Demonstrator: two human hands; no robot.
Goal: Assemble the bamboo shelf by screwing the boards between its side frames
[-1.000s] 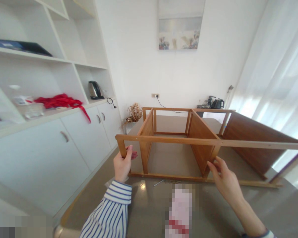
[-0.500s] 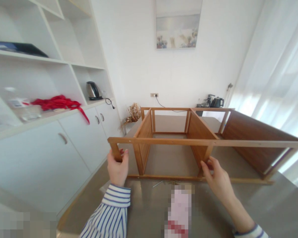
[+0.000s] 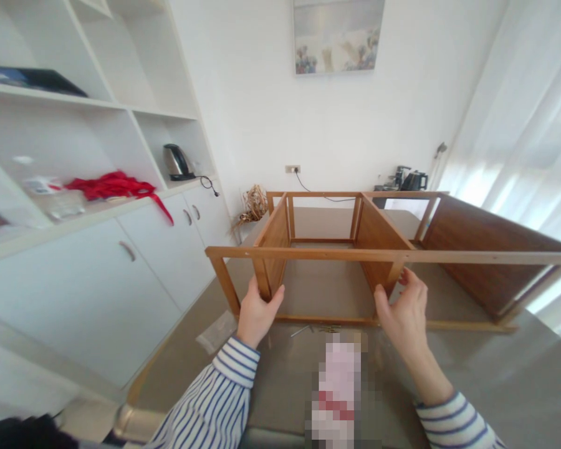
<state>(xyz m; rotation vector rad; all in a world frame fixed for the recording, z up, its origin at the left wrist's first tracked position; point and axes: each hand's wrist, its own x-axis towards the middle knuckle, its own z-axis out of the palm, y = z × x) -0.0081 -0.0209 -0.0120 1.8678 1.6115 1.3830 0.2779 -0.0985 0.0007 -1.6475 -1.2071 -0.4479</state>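
A wooden shelf frame [image 3: 336,254] lies on its side on a grey table [image 3: 495,380], with two brown divider panels and a darker panel at the right. My left hand [image 3: 257,313] grips the near upright of the left divider panel [image 3: 275,240]. My right hand [image 3: 404,310] is wrapped round the near upright of the middle divider panel [image 3: 376,243]. Both sleeves are blue-and-white striped.
Small screws and a thin metal tool [image 3: 315,328] lie on the table just before the frame. A clear plastic bag [image 3: 217,332] sits near the table's left edge. White cabinets with a kettle [image 3: 174,162] and red cloth [image 3: 110,186] line the left wall.
My left hand let go of the frame's left corner post and moved right to the left divider's upright. My right hand stayed on the middle divider. The view tilted down slightly.
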